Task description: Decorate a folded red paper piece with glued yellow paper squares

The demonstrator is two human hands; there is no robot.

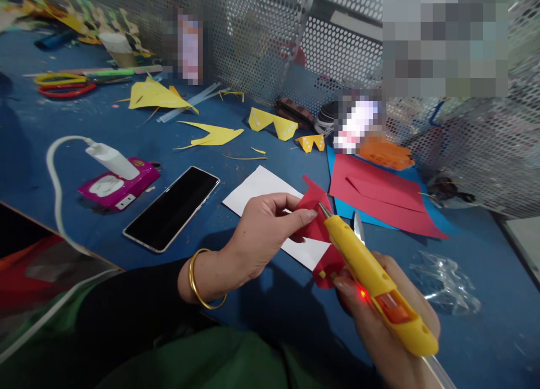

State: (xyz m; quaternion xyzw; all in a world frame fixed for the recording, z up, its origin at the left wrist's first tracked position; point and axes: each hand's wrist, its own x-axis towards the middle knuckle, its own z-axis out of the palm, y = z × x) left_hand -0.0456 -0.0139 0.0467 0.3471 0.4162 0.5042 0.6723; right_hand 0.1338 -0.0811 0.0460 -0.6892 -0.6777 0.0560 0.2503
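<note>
Between its thumb and fingers my left hand pinches a piece of red paper, above a white sheet. My right hand is wrapped round a yellow glue gun, which has a red light glowing on its side. The gun's metal nozzle is at the red paper, close to my left thumb; whether they touch is unclear. Another red piece with small yellow bits lies below the nozzle. Scissors show partly behind the gun.
A black phone and a magenta power socket with a white cable lie at left. Yellow cut papers are farther back. Red sheets on blue paper and clear plastic lie at right. Perforated metal panels stand behind.
</note>
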